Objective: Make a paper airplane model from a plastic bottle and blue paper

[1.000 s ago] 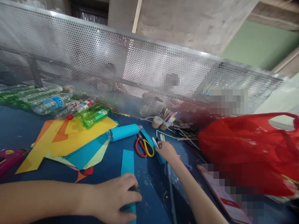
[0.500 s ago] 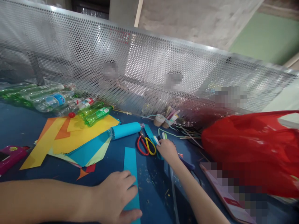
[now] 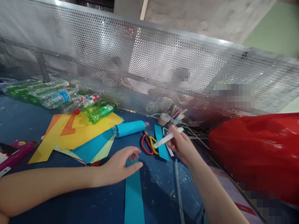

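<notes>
My right hand (image 3: 181, 144) is closed on a slim white marker pen (image 3: 167, 138), held at a slant with a greenish upper end. Under it lie a short blue paper piece (image 3: 161, 141) and scissors (image 3: 147, 145) with red and yellow handles. My left hand (image 3: 125, 165) hovers at the top of a long blue paper strip (image 3: 133, 199), thumb apart and fingers loosely bent, with nothing in it. Whether it touches the strip I cannot tell. Beyond the hands rests a clear bottle wrapped in blue paper (image 3: 130, 128).
Coloured paper sheets (image 3: 88, 133) and several plastic bottles (image 3: 102, 113) lie to the left, with a purple device (image 3: 22, 152) at the left edge. A roll of tape (image 3: 164, 119) sits by a perforated metal screen (image 3: 149, 59). A red bag (image 3: 259, 149) fills the right side.
My right hand has lifted a white marker pen off the table beside the scissors. My left hand has risen from the blue strip and moved up along it. The view has shifted slightly.
</notes>
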The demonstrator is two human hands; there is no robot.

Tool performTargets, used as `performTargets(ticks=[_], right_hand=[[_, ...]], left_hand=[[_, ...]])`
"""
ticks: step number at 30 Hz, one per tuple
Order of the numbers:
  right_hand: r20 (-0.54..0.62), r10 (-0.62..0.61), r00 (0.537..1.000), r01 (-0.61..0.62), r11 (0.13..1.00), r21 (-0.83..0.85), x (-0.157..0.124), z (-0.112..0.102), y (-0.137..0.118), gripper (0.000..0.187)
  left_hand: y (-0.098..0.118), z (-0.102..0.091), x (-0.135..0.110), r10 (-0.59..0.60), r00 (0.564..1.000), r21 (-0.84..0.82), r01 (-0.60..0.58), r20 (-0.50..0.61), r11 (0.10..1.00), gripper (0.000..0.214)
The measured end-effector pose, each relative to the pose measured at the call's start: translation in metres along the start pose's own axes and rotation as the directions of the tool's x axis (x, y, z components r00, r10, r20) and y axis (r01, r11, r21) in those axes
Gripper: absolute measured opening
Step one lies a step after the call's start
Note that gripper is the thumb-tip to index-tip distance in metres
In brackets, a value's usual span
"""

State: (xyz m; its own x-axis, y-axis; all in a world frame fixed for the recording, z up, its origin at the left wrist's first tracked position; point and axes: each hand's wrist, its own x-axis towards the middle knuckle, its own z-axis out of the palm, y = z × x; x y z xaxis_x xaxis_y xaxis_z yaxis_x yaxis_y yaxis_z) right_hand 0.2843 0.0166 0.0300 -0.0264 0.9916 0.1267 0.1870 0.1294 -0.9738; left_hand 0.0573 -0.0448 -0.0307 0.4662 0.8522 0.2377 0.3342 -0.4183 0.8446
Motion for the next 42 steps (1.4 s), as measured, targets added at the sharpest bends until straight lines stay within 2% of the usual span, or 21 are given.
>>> performTargets(ticks=[2, 4, 6, 8, 14, 18, 21, 27, 34, 37, 39, 40, 42], right_hand=[[0.144, 0.036, 0.989, -0.038, 0.999, 0.011, -0.009, 0.019, -0.003, 0.043], [0.277, 0.048, 0.96, -0.044, 0.999, -0.02, -0.017, 0.035, -0.003, 0.037], [0.357, 0.044, 0.933, -0.038, 0.999, -0.023, -0.024, 0.047, 0.0, 0.033], [0.377, 0.047, 0.925, -0.046, 0.999, -0.012, -0.031, 0.054, 0.006, 0.032], [0.358, 0.061, 0.932, -0.086, 0.995, 0.053, -0.045, 0.064, 0.038, 0.029], [0.364, 0.082, 0.928, -0.114, 0.991, 0.067, -0.048, 0.069, 0.048, 0.028], [0.363, 0.085, 0.928, -0.127, 0.988, 0.093, -0.048, 0.07, 0.049, 0.029], [0.375, 0.073, 0.924, -0.134, 0.981, 0.14, -0.048, 0.069, 0.052, 0.028], [0.353, 0.038, 0.935, -0.089, 0.988, 0.13, -0.047, 0.067, 0.048, 0.026], [0.286, 0.062, 0.956, -0.128, 0.967, 0.218, -0.043, 0.065, 0.053, 0.026], [0.189, 0.071, 0.979, -0.128, 0.942, 0.312, -0.04, 0.064, 0.057, 0.027], [0.133, 0.083, 0.988, -0.124, 0.933, 0.339, -0.038, 0.064, 0.06, 0.027], [0.057, 0.121, 0.991, -0.133, 0.935, 0.329, -0.035, 0.064, 0.062, 0.027]], left_hand=[[-0.004, -0.004, 0.007, -0.046, 0.999, -0.135, 0.047, 0.01, 0.99, 0.041], [-0.006, -0.005, 0.009, -0.024, 0.999, -0.193, 0.03, 0.036, 0.981, 0.036], [-0.005, -0.006, 0.009, 0.014, 0.998, -0.16, -0.004, 0.065, 0.987, 0.03], [-0.005, -0.006, 0.008, 0.038, 0.996, -0.073, -0.033, 0.075, 0.997, 0.03], [-0.009, -0.001, 0.009, 0.075, 0.988, 0.2, -0.101, 0.133, 0.975, 0.023], [-0.012, 0.0, 0.009, 0.078, 0.979, 0.322, -0.137, 0.188, 0.937, 0.026], [-0.01, -0.004, 0.009, 0.105, 0.97, 0.302, -0.17, 0.22, 0.938, 0.023], [-0.002, -0.013, 0.011, 0.043, 0.96, 0.254, -0.116, 0.276, 0.96, 0.024], [-0.005, -0.017, 0.013, 0.037, 0.963, 0.178, -0.087, 0.265, 0.98, 0.029], [-0.008, -0.016, 0.012, -0.086, 0.977, 0.228, 0.041, 0.194, 0.973, 0.044], [-0.009, -0.013, 0.01, -0.138, 0.984, 0.333, 0.092, 0.117, 0.938, 0.044], [-0.008, -0.011, 0.008, -0.117, 0.989, 0.396, 0.07, 0.096, 0.915, 0.038], [-0.006, -0.005, 0.0, -0.007, 0.992, 0.517, -0.058, 0.123, 0.854, 0.033]])
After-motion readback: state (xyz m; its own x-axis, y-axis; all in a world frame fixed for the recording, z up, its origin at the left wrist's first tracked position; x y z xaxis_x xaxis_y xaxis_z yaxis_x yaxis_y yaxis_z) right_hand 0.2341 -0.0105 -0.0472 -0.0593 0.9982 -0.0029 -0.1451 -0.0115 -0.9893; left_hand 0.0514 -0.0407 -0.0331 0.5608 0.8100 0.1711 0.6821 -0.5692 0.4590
